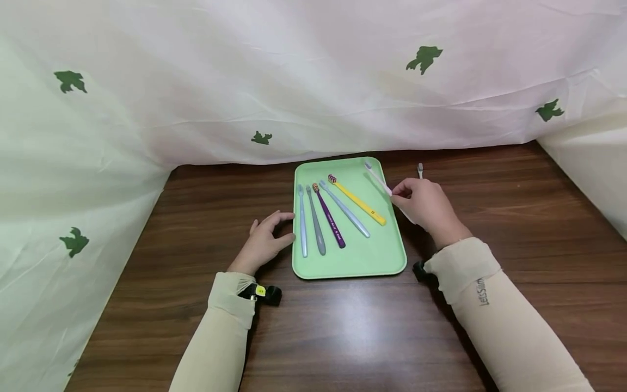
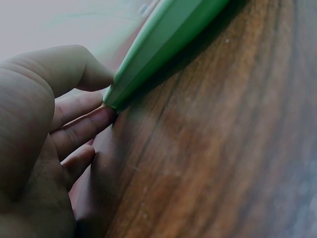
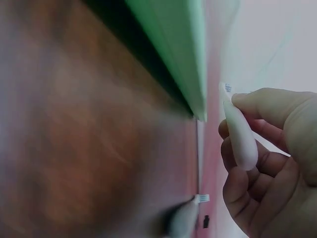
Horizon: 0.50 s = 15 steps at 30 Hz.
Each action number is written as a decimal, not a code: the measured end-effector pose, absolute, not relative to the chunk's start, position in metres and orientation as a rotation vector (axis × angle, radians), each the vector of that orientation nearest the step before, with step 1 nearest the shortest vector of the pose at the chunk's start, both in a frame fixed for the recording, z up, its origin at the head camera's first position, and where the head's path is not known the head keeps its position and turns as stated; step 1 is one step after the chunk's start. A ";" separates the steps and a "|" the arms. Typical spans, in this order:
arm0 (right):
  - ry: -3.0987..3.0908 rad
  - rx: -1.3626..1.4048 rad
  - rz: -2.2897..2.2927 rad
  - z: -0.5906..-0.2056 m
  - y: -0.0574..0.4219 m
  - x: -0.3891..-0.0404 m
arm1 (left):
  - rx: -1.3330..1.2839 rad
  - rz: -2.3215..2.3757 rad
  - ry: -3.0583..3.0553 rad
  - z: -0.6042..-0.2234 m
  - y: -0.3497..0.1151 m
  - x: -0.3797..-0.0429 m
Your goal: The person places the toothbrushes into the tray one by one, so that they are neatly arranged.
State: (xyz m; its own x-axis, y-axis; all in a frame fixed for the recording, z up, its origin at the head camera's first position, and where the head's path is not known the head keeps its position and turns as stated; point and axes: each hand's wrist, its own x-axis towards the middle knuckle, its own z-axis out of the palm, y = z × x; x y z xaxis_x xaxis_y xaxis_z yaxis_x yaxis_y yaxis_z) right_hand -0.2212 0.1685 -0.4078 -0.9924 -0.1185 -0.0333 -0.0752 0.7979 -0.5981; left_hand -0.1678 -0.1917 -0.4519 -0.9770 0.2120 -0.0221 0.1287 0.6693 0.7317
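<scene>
My right hand (image 1: 427, 202) pinches a pale pinkish-white toothbrush (image 1: 378, 178) between thumb and fingers. Its bristle head overlaps the tray's upper right corner in the head view, and in the right wrist view its thick handle end (image 3: 243, 144) shows below the thumb. On the green tray (image 1: 355, 261) lie a light blue toothbrush (image 1: 302, 223), a grey one (image 1: 316, 223), a purple one (image 1: 330, 219), a blue-grey one (image 1: 346, 210) and a yellow one (image 1: 360, 202). Extended thumb and fingers of my left hand (image 1: 264, 239) touch the tray's left side.
Another toothbrush (image 1: 420, 170) lies on the table to the right of the tray, mostly hidden behind my right hand. The dark wooden table (image 1: 529, 228) meets a white cloth wall (image 1: 313, 71) with green shapes just behind the tray.
</scene>
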 end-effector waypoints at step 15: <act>2.823 -0.327 -0.947 -0.407 0.151 -0.242 | 0.262 1.194 2.767 -0.450 -0.193 -0.168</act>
